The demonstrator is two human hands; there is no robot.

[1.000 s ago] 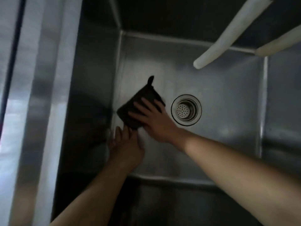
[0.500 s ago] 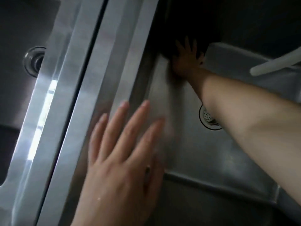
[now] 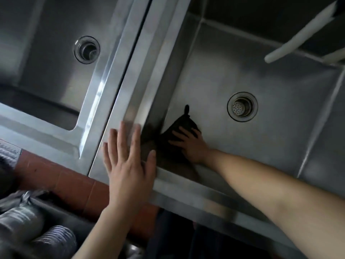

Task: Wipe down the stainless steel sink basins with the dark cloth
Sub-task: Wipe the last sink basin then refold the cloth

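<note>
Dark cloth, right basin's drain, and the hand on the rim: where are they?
dark cloth (image 3: pixel 183 122): head view, upper fold above the fingers.
right basin's drain (image 3: pixel 242 106): head view, strainer centre.
left hand (image 3: pixel 128 165): head view, back of hand.

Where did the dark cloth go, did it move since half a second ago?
Yes. The dark cloth came back from the basin's far left corner toward the person; it now lies under the right hand, nearer than the drain.

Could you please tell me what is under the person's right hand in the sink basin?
The dark cloth lies under the right hand, pressed flat on the floor of the right basin near its left wall. The steel beneath the cloth is covered.
</note>
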